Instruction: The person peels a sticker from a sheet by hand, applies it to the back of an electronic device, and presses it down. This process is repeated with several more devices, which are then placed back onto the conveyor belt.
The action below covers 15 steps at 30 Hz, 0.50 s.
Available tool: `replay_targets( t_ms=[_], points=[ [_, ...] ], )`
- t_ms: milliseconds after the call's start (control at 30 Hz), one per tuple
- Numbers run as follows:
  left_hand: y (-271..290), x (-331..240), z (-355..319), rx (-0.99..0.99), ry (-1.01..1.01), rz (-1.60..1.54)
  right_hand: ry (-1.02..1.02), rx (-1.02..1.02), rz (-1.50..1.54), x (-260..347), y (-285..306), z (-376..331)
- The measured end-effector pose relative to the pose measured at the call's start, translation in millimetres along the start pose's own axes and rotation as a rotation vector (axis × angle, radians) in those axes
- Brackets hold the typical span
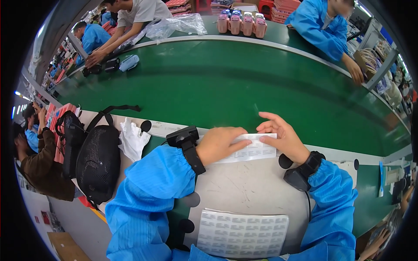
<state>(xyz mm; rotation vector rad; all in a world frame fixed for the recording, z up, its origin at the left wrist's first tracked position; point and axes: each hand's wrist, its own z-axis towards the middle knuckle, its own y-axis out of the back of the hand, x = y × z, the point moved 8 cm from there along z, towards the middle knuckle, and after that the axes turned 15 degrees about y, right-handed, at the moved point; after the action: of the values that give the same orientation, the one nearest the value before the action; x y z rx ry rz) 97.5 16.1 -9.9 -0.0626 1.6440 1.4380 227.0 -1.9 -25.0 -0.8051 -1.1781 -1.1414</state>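
Observation:
A white sheet of small printed labels [254, 150] is raised a little over the near edge of the green belt. My left hand [222, 143] grips its left part, thumb on top and fingers behind. At its right end, my right hand [285, 138] has the thumb laid on the sheet and the lower fingers curled by its top edge. The right index finger stretches out, and a thin, clear sliver [256, 107] shows just beyond its tip, too blurred to name. Closer to me, a larger label sheet [241, 232] lies flat on the pale worktop [230, 187].
On the left are a black mesh bag [99, 163] and a white cloth glove [133, 138]. The green belt [209, 82] runs across ahead. Beyond it, co-workers reach in near dark and blue items [129, 63], clear plastic [178, 27] and pink packs [241, 24].

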Motion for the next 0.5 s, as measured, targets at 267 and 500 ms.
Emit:
replay_targets(
  t_ms=[267,500],
  points=[
    [4.6,3.4,0.3,0.001,0.04,-0.031,-0.075,-0.017,0.038,-0.7,-1.1,-2.0],
    [2.8,2.6,1.1,0.012,0.025,-0.053,-0.049,-0.005,0.051,1.2,-2.1,-3.1]
  ],
)
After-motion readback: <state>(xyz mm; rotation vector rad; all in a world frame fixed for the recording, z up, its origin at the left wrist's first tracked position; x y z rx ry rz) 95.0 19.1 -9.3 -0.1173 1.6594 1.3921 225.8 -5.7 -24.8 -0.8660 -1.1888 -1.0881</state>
